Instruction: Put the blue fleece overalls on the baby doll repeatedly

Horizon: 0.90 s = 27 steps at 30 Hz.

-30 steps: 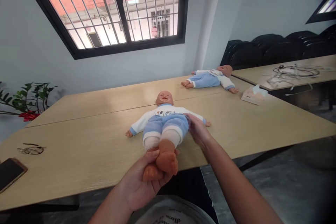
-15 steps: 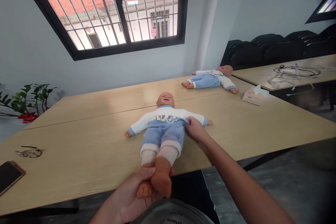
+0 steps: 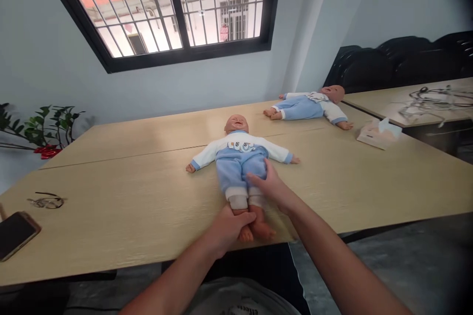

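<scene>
Item: plastic baby doll [image 3: 240,157] in white top and blue trousers, lying face-up at the near edge of the pale wooden table [image 3: 111,197]. The left hand [image 3: 229,224] is closing around its bare feet, and the right hand [image 3: 271,187] is resting half-open on one trouser leg. Judged step: settling the legs flat. Any next move calls for an even, gentle grip.

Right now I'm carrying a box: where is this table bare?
Bare wood lies between the glasses and the near doll, and right of that doll up to the tissue pack. Crowded: the front edge, where left hand and right hand are on its legs.
</scene>
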{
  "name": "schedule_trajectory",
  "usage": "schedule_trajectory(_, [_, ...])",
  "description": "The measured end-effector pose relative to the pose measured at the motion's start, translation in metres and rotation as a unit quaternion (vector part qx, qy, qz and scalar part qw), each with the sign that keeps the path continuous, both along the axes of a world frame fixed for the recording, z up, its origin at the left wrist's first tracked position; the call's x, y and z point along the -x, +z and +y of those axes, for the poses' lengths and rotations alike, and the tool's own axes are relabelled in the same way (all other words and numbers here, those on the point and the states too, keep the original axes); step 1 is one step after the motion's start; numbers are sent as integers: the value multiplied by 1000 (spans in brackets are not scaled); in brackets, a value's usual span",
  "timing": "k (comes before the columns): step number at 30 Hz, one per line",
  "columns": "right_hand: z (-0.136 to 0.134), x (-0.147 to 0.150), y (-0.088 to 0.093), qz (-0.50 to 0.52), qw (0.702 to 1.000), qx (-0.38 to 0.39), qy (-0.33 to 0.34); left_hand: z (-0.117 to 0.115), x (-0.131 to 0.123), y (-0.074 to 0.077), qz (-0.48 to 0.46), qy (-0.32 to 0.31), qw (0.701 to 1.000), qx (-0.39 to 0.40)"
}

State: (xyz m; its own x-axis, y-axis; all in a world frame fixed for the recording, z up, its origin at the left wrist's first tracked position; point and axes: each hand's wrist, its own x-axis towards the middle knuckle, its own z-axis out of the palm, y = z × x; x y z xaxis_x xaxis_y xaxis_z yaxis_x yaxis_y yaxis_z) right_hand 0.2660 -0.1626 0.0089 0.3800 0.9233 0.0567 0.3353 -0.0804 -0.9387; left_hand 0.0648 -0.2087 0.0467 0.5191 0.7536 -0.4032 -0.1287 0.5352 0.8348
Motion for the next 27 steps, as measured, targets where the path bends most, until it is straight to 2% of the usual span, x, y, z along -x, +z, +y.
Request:
schedule_trajectory(2, [-4, 6, 8, -13, 999, 50, -5, 4, -5, -2, 28, 66, 996, -54])
schedule_trajectory(5, [-4, 5, 17, -50, 997, 63, -11, 4, -3, -1, 5, 99, 993, -66])
schedule_trajectory(11, [-10, -8, 11, -146, 989, 7, 15, -8, 29, -2, 0, 59, 995, -78])
schedule_trajectory(14, [-14, -11, 3, -185, 982, -19, 15, -8, 38, -3, 57, 71, 985, -150])
schedule_trajectory(16, [-17, -10, -1, -214, 976, -34, 12, -4, 39, 0, 130, 50, 970, -197])
schedule_trajectory(18, [-22, -8, -4, -245, 968, -43, 11, 1, 37, 6, 272, -30, 933, -233])
schedule_trajectory(20, [-27, -6, -4, -280, 959, -42, 13, 8, 36, 14, 430, -137, 853, -261])
schedule_trajectory(22, [-32, -6, 2, -320, 947, -40, 8, 20, 39, 21, 517, -204, 778, -291])
schedule_trajectory(23, [-32, -6, 7, -341, 939, -46, 3, 29, 41, 22, 534, -211, 758, -310])
schedule_trajectory(25, [-26, -5, 22, -376, 923, -82, 5, 55, 46, 21, 555, -180, 732, -351])
schedule_trajectory(27, [-9, -3, 43, -399, 905, -136, 53, 90, 47, 14, 597, -137, 691, -384])
